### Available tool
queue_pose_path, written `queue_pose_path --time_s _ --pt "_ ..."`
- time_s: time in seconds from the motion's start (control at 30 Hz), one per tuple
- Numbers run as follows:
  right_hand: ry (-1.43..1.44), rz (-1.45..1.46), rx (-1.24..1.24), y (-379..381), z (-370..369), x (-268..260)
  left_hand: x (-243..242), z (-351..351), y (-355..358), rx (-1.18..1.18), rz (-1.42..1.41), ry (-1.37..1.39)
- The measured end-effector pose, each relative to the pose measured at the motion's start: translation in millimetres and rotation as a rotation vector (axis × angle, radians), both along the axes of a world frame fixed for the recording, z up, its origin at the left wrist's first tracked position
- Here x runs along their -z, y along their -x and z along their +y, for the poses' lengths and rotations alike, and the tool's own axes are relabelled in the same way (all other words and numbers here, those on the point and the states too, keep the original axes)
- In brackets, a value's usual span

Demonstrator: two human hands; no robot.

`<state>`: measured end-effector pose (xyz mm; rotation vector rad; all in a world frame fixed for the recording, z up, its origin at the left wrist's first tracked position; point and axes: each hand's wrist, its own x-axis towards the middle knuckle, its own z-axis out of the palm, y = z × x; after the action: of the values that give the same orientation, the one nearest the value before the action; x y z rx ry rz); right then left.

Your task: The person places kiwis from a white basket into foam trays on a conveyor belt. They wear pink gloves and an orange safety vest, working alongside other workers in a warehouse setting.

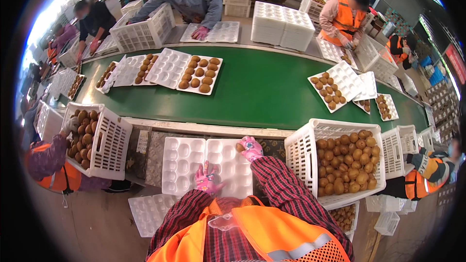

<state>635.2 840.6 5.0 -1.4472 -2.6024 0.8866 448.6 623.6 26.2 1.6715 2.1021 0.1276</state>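
Note:
In front of me lies an unfolded white plastic fruit tray (184,153) with two halves of moulded round hollows. My left hand (208,181), in a pink flowered glove, rests near the middle fold with fingers spread and nothing held. At the far right corner of the tray, my right hand (250,148) wears a matching glove and grips a brown kiwifruit (240,147). The tray's other visible hollows hold no fruit. Right of the tray, a white slatted plastic crate (300,160) tilts towards me, heaped with kiwifruit (347,160).
A green conveyor belt (255,87) runs across beyond the ledge. Kiwifruit-filled trays (198,74) lie on it at left, and more trays (329,89) at right. Another crate (113,145) stands left, with a co-worker's gloved hand (71,125) in it. Stacked trays (282,25) stand across the belt.

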Motion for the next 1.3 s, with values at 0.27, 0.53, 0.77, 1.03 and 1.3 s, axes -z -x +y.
queue_pose_path --time_s 0.27,0.53,0.77,1.03,1.3 --pt "0.105 -0.289 0.206 11 8 -55 -11 17 -21 0.04 0.009 -0.045" --pt "-0.262 0.269 0.678 -134 13 -344 -12 8 -11 -0.006 0.019 -0.01" --pt "-0.005 -0.401 0.674 -353 69 -215 -6 12 -25 0.043 0.003 -0.013" --pt "0.014 -0.596 0.758 -315 62 -138 -17 6 -28 0.009 0.013 -0.043" --pt "0.146 -0.608 0.778 -342 78 -144 -13 8 -37 0.0 -0.019 -0.144"
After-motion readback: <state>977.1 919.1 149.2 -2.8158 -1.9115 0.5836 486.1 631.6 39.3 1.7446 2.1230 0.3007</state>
